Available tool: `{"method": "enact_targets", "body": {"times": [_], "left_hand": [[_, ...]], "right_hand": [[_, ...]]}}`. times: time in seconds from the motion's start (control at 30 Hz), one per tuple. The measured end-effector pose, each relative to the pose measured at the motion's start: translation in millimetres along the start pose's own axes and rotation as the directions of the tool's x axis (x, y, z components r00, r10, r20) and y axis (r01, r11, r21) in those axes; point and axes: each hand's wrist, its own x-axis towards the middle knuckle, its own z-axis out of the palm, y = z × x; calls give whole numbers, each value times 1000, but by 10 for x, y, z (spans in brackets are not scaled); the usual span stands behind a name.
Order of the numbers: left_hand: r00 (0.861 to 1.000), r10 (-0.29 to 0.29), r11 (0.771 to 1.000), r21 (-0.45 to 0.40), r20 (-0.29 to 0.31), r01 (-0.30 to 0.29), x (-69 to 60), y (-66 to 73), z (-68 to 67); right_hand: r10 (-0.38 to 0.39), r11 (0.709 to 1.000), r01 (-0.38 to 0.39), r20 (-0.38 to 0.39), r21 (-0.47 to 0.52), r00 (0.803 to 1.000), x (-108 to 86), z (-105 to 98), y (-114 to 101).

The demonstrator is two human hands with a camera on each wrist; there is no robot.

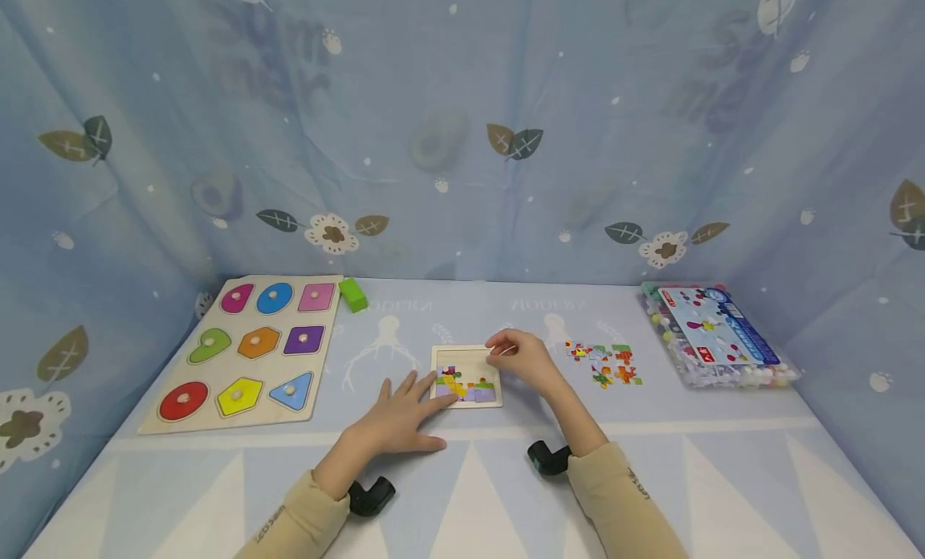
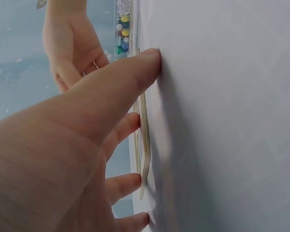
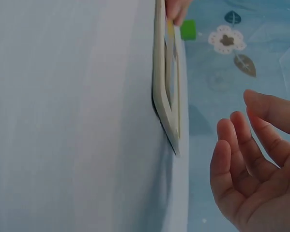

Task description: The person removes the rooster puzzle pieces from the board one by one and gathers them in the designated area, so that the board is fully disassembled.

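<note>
My left hand (image 1: 396, 420) lies spread out at the lower left of a small wooden puzzle tray (image 1: 462, 407), its fingertips touching the tray's edge and lower left part. Colourful jigsaw pieces (image 1: 470, 392) fill the lower part of that tray; bare wood shows above them. Over the tray's upper right corner hovers my right hand (image 1: 526, 361), with bent fingers and the thumb near the index fingertip. In the head view a thin pale sliver appears between them; whether it is a piece or a gap is unclear. The right wrist view shows no held thing in that hand (image 3: 261, 169).
Loose jigsaw pieces (image 1: 601, 364) lie right of the tray. At the left is a wooden shape board (image 1: 249, 358) with knobbed shapes, beside a green block (image 1: 353, 295). A clear box of colourful beads (image 1: 711, 334) stands at the right. A patterned curtain (image 1: 462, 141) hangs behind.
</note>
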Motion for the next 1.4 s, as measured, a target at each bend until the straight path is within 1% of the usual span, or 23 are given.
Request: {"method": "enact_targets", "body": {"times": [0.17, 0.27, 0.3, 0.4, 0.53, 0.63, 0.73, 0.83, 0.97, 1.07, 1.17, 1.33, 1.4], "left_hand": [[1000, 12, 1000, -1, -3, -12, -5, -4, -6], [1000, 10, 1000, 0, -1, -10, -2, -9, 0], [1000, 7, 1000, 0, -1, -7, 0, -11, 3], [1000, -6, 1000, 0, -10, 6, 4, -17, 8], [1000, -15, 1000, 6, -20, 15, 5, -28, 16], [1000, -7, 1000, 7, -22, 8, 0, -31, 14], [1000, 0, 1000, 1, -25, 0, -7, -27, 5], [1000, 4, 1000, -4, -26, -4, -13, -22, 0], [1000, -2, 1000, -6, -23, 2, -7, -19, 7], [1000, -10, 1000, -2, -25, 10, 5, -22, 20], [999, -8, 1000, -2, -31, 8, 13, -28, 29], [999, 1, 1000, -4, -40, -1, 14, -32, 26], [999, 0, 1000, -9, -39, 0, 16, -31, 22]], "right_hand": [[13, 1000, -14, 68, 12, 998, 100, 211, -59], [18, 1000, -17, 106, -13, 994, 134, 308, -94], [25, 999, -21, 119, -33, 993, 141, 336, -110], [20, 992, 1, 162, -123, 987, 150, 408, -151], [13, 967, 43, 217, -251, 976, 158, 483, -187], [17, 952, 54, 230, -300, 973, 172, 525, -186], [23, 947, 49, 220, -318, 975, 181, 552, -179], [14, 955, 51, 219, -291, 976, 190, 567, -169], [3, 978, 44, 225, -202, 974, 186, 572, -174], [-16, 988, 50, 222, -149, 975, 175, 564, -188], [-28, 993, 51, 204, -110, 979, 162, 542, -189], [-17, 999, 22, 161, -28, 987, 150, 462, -162], [-16, 1000, 17, 144, -10, 989, 143, 414, -141]]}}
